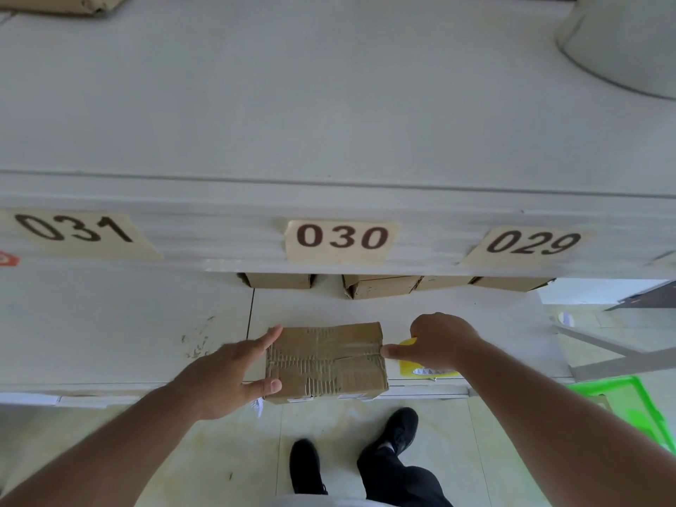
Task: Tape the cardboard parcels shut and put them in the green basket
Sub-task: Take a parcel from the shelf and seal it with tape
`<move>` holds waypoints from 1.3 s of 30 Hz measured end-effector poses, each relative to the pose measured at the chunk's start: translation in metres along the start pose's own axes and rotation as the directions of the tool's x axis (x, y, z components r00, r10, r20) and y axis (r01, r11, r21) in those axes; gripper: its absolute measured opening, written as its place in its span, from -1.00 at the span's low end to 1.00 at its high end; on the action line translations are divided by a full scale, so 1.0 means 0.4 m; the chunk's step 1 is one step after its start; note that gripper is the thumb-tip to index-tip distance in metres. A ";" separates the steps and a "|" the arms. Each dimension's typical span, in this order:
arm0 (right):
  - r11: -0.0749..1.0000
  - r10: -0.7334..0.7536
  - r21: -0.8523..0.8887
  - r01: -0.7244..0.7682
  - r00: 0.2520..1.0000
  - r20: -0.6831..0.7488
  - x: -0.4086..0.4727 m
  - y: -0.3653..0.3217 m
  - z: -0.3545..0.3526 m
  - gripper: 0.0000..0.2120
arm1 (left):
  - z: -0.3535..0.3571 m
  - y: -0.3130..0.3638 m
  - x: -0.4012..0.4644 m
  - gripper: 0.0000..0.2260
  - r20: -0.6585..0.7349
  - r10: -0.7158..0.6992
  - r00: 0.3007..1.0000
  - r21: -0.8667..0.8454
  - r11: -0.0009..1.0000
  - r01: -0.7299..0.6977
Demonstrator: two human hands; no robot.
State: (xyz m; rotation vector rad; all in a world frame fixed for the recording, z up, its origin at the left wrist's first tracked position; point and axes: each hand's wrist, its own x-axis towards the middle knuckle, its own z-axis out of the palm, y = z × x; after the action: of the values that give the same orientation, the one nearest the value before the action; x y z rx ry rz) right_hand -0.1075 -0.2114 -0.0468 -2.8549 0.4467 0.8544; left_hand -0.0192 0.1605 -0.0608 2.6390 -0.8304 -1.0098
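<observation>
A worn cardboard parcel (325,360) lies flat near the front edge of the white table (109,342). My left hand (234,375) spans its left side, fingers straight at the far corner and thumb at the near corner. My right hand (435,345) grips a yellow tape dispenser (409,367) at the parcel's right edge, with the thumb pressing on the top seam there. Clear tape seems to run across the top. The green basket (622,400) stands on the floor at the lower right, partly hidden by my right forearm.
Several more cardboard parcels (380,285) sit at the back of the table under an upper shelf (329,199) labelled 031, 030 and 029. Another box (58,1) and a white tub (629,42) rest on that shelf. My feet stand on the tiled floor below.
</observation>
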 end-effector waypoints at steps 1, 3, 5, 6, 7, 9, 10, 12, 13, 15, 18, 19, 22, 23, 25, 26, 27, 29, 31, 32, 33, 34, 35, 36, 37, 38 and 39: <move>1.000 0.001 0.001 -0.001 1.000 0.003 0.000 0.000 0.000 -0.18 | 0.010 -0.005 -0.001 -0.28 -0.085 0.058 0.995 0.140 0.989 -0.045; 1.000 0.000 0.002 0.000 1.000 -0.001 -0.002 0.000 0.000 -0.18 | 0.037 0.005 -0.014 -0.40 -0.248 0.254 0.935 0.389 0.910 -0.144; 1.000 0.002 0.010 -0.002 1.000 -0.010 -0.002 0.000 0.003 -0.16 | 0.096 0.048 -0.031 -0.45 -0.301 0.367 0.880 0.478 0.857 -0.193; 1.000 0.000 0.010 0.000 1.000 -0.013 -0.002 0.001 0.006 -0.13 | 0.132 0.081 -0.037 -0.43 -0.324 0.387 0.863 0.473 0.856 -0.207; 1.000 -0.002 0.010 0.002 1.000 -0.015 -0.002 0.001 0.010 -0.10 | 0.171 0.113 -0.032 -0.38 -0.335 0.381 0.862 0.443 0.871 -0.213; 1.000 0.004 0.016 -0.004 1.000 -0.018 -0.002 0.000 0.015 -0.06 | 0.217 0.188 -0.004 -0.24 -0.337 0.347 0.875 0.382 0.900 -0.210; 1.000 0.009 0.020 -0.009 1.000 -0.015 -0.002 -0.003 0.017 -0.06 | 0.229 0.228 0.020 -0.20 -0.336 0.361 0.870 0.378 0.898 -0.226; 1.000 0.012 0.019 -0.012 1.000 -0.006 -0.001 -0.006 0.016 -0.09 | 0.245 0.313 0.069 -0.18 -0.308 0.391 0.867 0.358 0.892 -0.275; 1.000 0.010 0.016 -0.010 1.000 -0.004 -0.001 -0.006 0.013 -0.12 | 0.245 0.350 0.087 -0.19 -0.305 0.383 0.872 0.340 0.899 -0.276; 1.000 0.018 0.011 -0.018 1.000 0.002 -0.002 0.000 0.004 -0.16 | 0.243 0.386 0.113 -0.22 -0.309 0.388 0.868 0.360 0.893 -0.270; 0.999 0.036 -0.010 -0.036 0.999 0.028 -0.004 0.004 0.000 -0.17 | 0.232 0.344 0.118 -0.27 -0.201 0.455 0.867 0.455 0.828 -0.329; 0.999 0.041 -0.006 -0.041 0.998 0.037 -0.004 0.003 0.004 -0.16 | 0.228 0.325 0.116 -0.27 -0.184 0.473 0.862 0.475 0.810 -0.343; 0.997 0.062 0.032 -0.064 0.996 0.061 -0.002 -0.001 0.012 -0.11 | 0.224 0.305 0.115 -0.28 -0.117 0.497 0.860 0.527 0.765 -0.370; 0.997 0.066 0.041 -0.069 0.996 0.063 -0.004 0.001 0.014 -0.11 | 0.227 0.308 0.112 -0.28 -0.109 0.503 0.857 0.534 0.757 -0.376; 0.996 0.071 0.052 -0.074 0.995 0.066 -0.007 0.005 0.013 -0.13 | 0.225 0.324 0.109 -0.24 -0.117 0.479 0.870 0.507 0.782 -0.362; 0.995 0.073 0.057 -0.077 0.995 0.068 -0.007 0.006 0.015 -0.12 | 0.216 0.334 0.110 -0.22 -0.145 0.462 0.875 0.463 0.813 -0.353; 0.995 0.073 0.057 -0.077 0.995 0.069 -0.008 0.006 0.017 -0.11 | 0.200 0.346 0.112 -0.20 -0.193 0.443 0.875 0.404 0.849 -0.341; 0.996 0.072 0.056 -0.076 0.995 0.069 -0.008 0.002 0.017 -0.09 | 0.147 0.378 0.133 -0.10 -0.257 0.376 0.890 0.370 0.889 -0.269; 0.994 0.084 0.067 -0.089 0.994 0.076 -0.005 0.001 0.016 -0.11 | 0.095 0.411 0.174 0.03 -0.184 0.287 0.940 0.464 0.869 -0.175; 0.993 0.089 0.065 -0.095 0.992 0.087 -0.004 0.001 0.015 -0.12 | 0.081 0.427 0.193 0.07 -0.135 0.261 0.956 0.530 0.834 -0.153; 0.993 0.092 0.064 -0.098 0.991 0.093 -0.004 0.002 0.015 -0.15 | 0.077 0.438 0.210 0.06 -0.101 0.264 0.959 0.578 0.800 -0.159; 0.993 0.096 0.064 -0.103 0.991 0.095 -0.006 0.002 0.012 -0.17 | 0.080 0.445 0.220 0.03 -0.089 0.288 0.953 0.595 0.783 -0.181; 0.992 0.096 0.068 -0.103 0.991 0.094 -0.010 -0.001 0.007 -0.19 | 0.082 0.446 0.222 -0.02 -0.089 0.317 0.944 0.585 0.784 -0.208; 0.993 0.092 0.071 -0.098 0.992 0.091 -0.015 -0.004 0.000 -0.20 | 0.077 0.441 0.216 -0.06 -0.093 0.337 0.937 0.560 0.796 -0.231; 0.993 0.077 0.088 -0.084 0.993 0.086 -0.021 -0.009 -0.013 -0.20 | 0.062 0.431 0.206 -0.09 -0.109 0.350 0.931 0.528 0.814 -0.244; 0.991 0.052 0.117 -0.061 0.996 0.077 -0.030 -0.014 -0.034 -0.21 | 0.041 0.416 0.194 -0.09 -0.140 0.361 0.922 0.483 0.838 -0.255; 0.987 0.022 0.157 -0.031 0.998 0.055 -0.042 -0.017 -0.063 -0.23 | 0.013 0.397 0.180 -0.09 -0.188 0.380 0.905 0.413 0.867 -0.278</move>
State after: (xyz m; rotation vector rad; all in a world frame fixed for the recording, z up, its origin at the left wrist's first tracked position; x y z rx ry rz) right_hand -0.1055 -0.2061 -0.0163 -2.6811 0.5221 0.8564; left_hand -0.0476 -0.0109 -0.0461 2.6991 -1.4734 -0.4261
